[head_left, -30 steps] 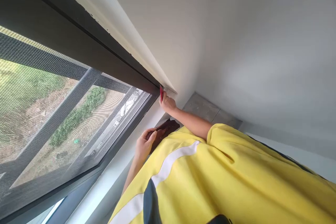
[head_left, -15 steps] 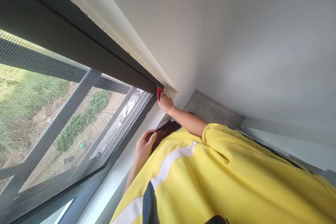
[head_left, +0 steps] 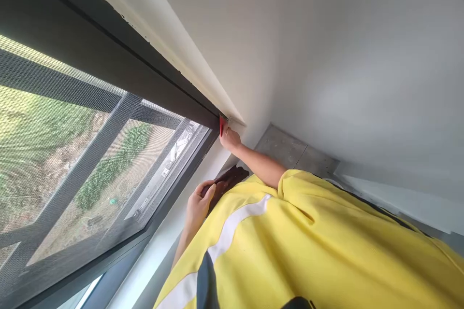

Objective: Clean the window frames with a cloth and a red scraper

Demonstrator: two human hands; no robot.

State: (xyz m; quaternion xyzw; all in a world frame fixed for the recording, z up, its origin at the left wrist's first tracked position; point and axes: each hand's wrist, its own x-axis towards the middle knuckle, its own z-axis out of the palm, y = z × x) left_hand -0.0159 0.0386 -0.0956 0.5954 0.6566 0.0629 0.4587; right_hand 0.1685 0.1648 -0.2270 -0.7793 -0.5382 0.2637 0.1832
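Note:
My right hand (head_left: 230, 139) is closed around a small flat red piece (head_left: 222, 126), its exact kind not clear. The red piece is pressed into the corner where the dark window frame (head_left: 159, 75) meets the white wall edge. Lower down, my left hand (head_left: 196, 206) curls around the edge of a dark brown object (head_left: 229, 182) beside the sill. My yellow shirt hides part of this object, and its kind cannot be made out.
A mesh screen (head_left: 108, 169) fills the window, with bars and greenery behind it. A pale sill (head_left: 174, 217) runs below the frame. Bare white wall (head_left: 344, 58) stands on the right, above grey floor tiles (head_left: 282, 147). Rough specks line the frame's upper edge.
My right hand and the red piece have shifted slightly to the right in view, along with the window frame's edge. The left hand stays on the brown object.

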